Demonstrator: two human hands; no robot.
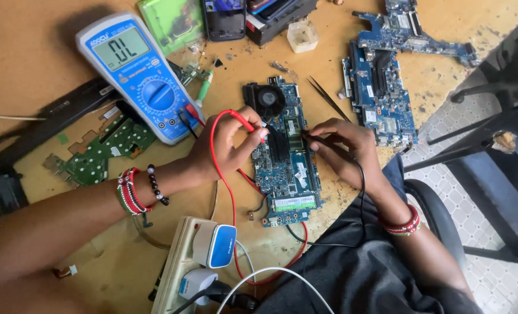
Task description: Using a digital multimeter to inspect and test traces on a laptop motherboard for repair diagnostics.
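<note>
We've got the blue board (286, 160) lying near the middle of the table (32, 52), fan end pointing to the far edge. Our left hand (227, 145) pinches the red probe (244, 122), tip down on the board's left side. Our right hand (343, 148) is closed on the black probe (320, 138), touching the middle. The meter (140, 72) sits toward the far left corner, a second board (381, 87) off to the right, tweezers (327, 97) between the two boards.

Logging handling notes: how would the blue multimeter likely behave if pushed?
The multimeter lies flat and broad, so it would probably slide, not tip. Its plugged-in red lead would likely drag along. It looks rigid.
</note>
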